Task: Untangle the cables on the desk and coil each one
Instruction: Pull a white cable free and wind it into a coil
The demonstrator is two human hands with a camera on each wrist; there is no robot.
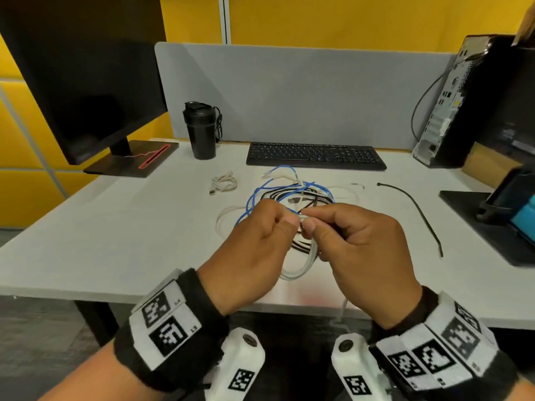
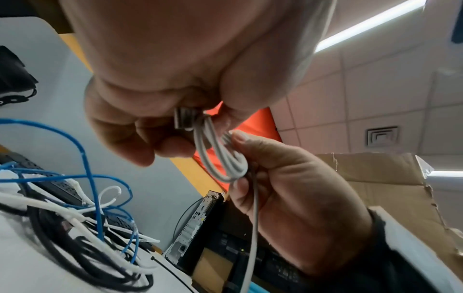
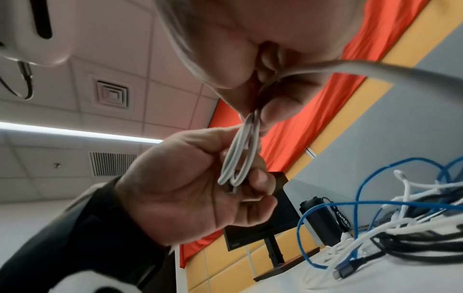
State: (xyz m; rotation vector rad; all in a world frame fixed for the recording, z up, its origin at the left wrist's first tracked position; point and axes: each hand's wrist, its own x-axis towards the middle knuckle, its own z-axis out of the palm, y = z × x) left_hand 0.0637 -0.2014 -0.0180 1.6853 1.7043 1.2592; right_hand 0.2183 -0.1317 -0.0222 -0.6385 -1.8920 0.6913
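Note:
Above the desk, both hands hold a small bundle of grey-white cable loops (image 2: pixel 220 158). My left hand (image 1: pixel 289 219) pinches the bundle at its USB plug (image 2: pixel 184 119). My right hand (image 1: pixel 310 224) pinches the other end of the loops (image 3: pixel 240 156), and the cable's free length (image 2: pixel 254 228) hangs down from it. Under the hands lies the tangle (image 1: pixel 289 192) of blue, black and white cables. One white cable (image 1: pixel 224 183) lies coiled apart on the desk (image 1: pixel 130 227), to the left of the tangle.
A black keyboard (image 1: pixel 315 156) lies behind the tangle, with a black bottle (image 1: pixel 202 128) and a monitor (image 1: pixel 86 76) at the left. A PC tower (image 1: pixel 451 105) stands at the back right. A thin black cable (image 1: pixel 417 209) and a dark stand (image 1: pixel 509 209) lie on the right.

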